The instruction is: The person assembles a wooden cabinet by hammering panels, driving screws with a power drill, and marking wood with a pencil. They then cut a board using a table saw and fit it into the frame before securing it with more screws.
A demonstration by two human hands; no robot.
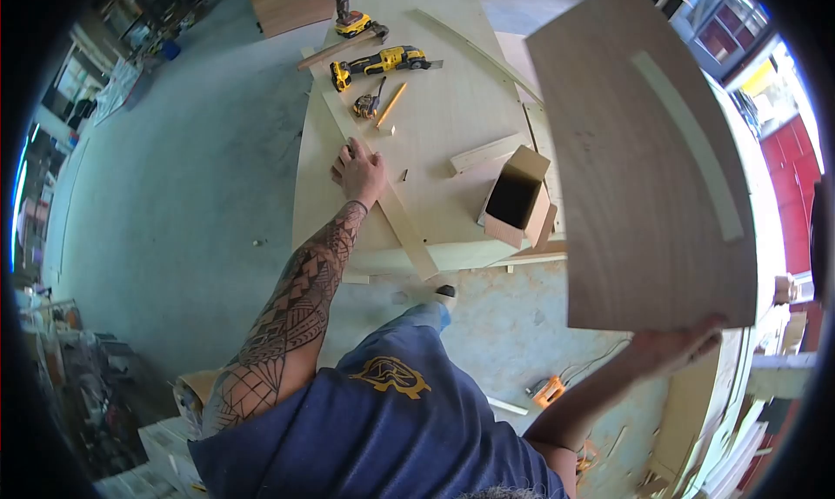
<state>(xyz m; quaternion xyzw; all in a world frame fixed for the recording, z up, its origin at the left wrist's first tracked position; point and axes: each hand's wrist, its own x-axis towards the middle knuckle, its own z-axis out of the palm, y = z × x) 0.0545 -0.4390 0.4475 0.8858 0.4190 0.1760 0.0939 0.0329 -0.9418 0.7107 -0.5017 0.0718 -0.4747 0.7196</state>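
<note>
My left hand rests flat on a long narrow wood strip that lies diagonally across the light plywood worktable. My right hand grips the lower edge of a large wood panel, held up in the air to the right of the table. A pale strip is fixed along that panel's face. An open cardboard box sits on the table between my two hands.
At the table's far end lie a yellow oscillating tool, a drill, a pencil and a small clamp-like tool. A short wood offcut lies near the box. An orange tool sits on the concrete floor.
</note>
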